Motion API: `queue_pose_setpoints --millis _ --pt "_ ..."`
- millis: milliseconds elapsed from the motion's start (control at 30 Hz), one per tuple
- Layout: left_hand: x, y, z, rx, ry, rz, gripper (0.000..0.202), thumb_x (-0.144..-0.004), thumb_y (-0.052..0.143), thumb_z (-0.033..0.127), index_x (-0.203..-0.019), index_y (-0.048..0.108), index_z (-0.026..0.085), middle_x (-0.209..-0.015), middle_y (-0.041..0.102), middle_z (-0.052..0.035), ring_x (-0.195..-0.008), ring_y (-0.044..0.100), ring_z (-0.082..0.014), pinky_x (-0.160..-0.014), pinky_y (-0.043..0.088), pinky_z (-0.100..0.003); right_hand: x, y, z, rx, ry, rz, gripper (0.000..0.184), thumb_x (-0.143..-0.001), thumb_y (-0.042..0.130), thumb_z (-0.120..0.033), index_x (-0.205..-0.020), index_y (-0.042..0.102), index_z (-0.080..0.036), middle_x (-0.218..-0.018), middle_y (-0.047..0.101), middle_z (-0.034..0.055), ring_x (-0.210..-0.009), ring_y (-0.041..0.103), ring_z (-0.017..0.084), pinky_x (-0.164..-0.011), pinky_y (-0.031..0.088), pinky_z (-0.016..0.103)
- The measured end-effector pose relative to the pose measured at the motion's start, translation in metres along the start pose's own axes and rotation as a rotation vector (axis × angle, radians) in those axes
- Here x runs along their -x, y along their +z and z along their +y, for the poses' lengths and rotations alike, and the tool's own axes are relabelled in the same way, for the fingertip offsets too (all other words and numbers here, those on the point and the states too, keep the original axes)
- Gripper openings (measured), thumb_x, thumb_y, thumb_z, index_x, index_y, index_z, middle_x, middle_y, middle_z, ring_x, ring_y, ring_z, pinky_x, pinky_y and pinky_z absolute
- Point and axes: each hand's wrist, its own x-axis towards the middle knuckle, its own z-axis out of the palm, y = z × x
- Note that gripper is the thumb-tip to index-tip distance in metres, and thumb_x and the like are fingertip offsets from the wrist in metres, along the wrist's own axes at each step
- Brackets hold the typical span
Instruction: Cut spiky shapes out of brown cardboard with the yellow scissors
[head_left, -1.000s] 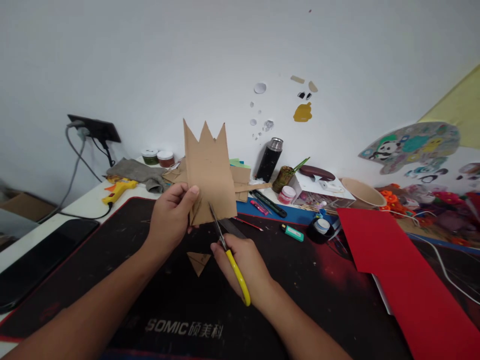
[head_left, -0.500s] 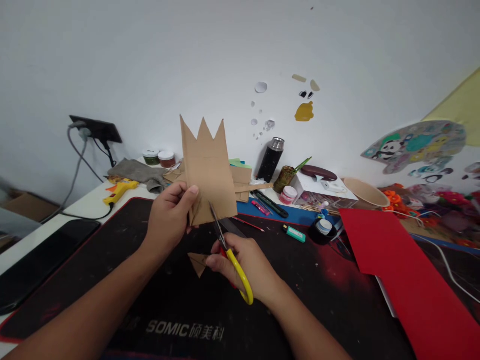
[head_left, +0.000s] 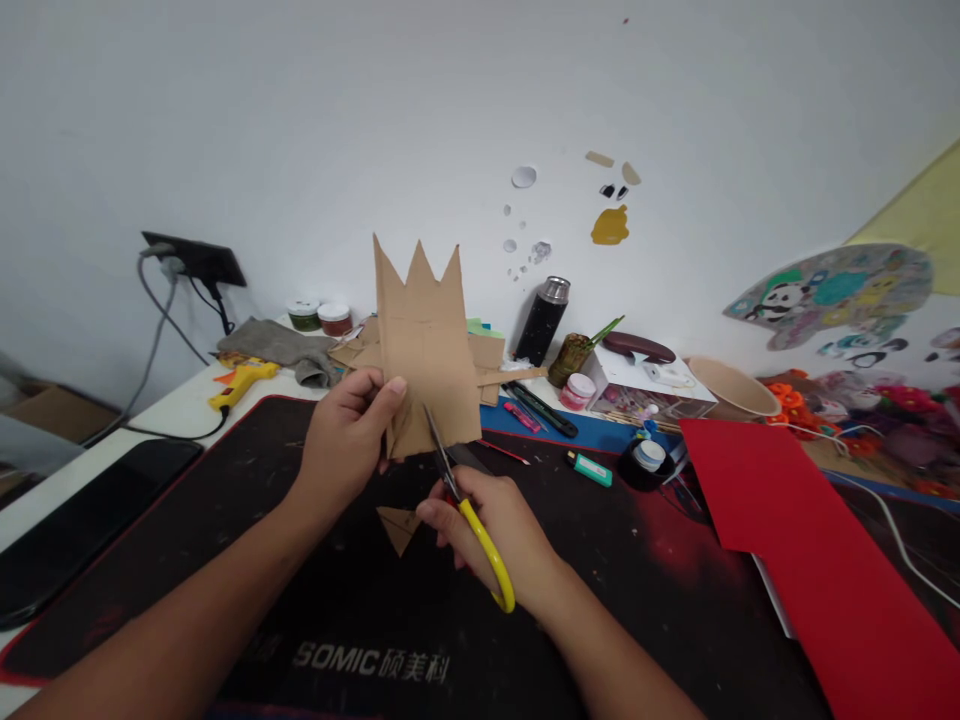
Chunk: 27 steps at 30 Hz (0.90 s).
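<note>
My left hand (head_left: 346,440) pinches the lower left edge of a brown cardboard piece (head_left: 424,345) and holds it upright above the mat; its top is cut into three points. My right hand (head_left: 491,530) grips yellow-handled scissors (head_left: 469,505), whose blades reach into the bottom edge of the cardboard. A small triangular cardboard offcut (head_left: 397,525) lies on the black desk mat (head_left: 247,500) just below the hands.
A red paper sheet (head_left: 795,550) lies at right. Along the back wall sit a yellow glue gun (head_left: 238,382), two small jars (head_left: 319,316), a black flask (head_left: 541,320), cardboard scraps, pens, a green lighter (head_left: 589,467) and a tape roll (head_left: 645,458). A dark tablet (head_left: 75,525) lies far left.
The cardboard and both hands have shifted slightly right. The scissors have worked a little further along the cardboard's bottom edge; the offcut on the mat has stayed put.
</note>
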Motion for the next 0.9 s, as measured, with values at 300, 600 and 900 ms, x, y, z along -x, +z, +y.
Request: queue_pose_setpoints --millis 300,600,900 --pt "-0.0009 -0.0002 -0.0072 -0.003 0.015 -0.012 0.028 -0.100 0.069 0.041 -0.080 0.059 0.024 -0.055 0.057 0.0077 -0.031 0.049 -0.0103 -0.026 0.035 -0.020 0.0004 0.0016 0.0008 -0.095 0.044 -0.010 0.028 -0.102 0.073 -0.047 -0.092 0.069 -0.020 -0.063 0.065 -0.0041 -0.046 0.057 0.010 -0.046 0.042 0.019" --pt "-0.0011 0.0027 -0.0085 0.026 -0.027 0.002 0.028 -0.098 0.070 0.041 -0.078 0.059 0.025 -0.054 0.055 0.0074 -0.031 0.048 -0.0116 -0.025 0.037 -0.023 -0.0005 0.0044 0.0030 -0.058 0.100 -0.004 0.031 -0.104 0.069 -0.048 -0.088 0.065 -0.022 -0.059 0.061 -0.0054 -0.043 0.055 0.011 -0.045 0.039 0.020" --pt "-0.0019 0.0016 -0.0107 0.046 -0.040 -0.010 0.029 -0.098 0.072 0.043 -0.080 0.058 0.025 -0.057 0.057 0.0071 -0.033 0.050 -0.0122 -0.025 0.038 -0.023 -0.0009 -0.0001 -0.0031 0.115 0.024 0.049 0.032 -0.104 0.068 -0.044 -0.081 0.062 -0.023 -0.062 0.060 -0.0027 -0.055 0.057 0.014 -0.055 0.038 0.025"
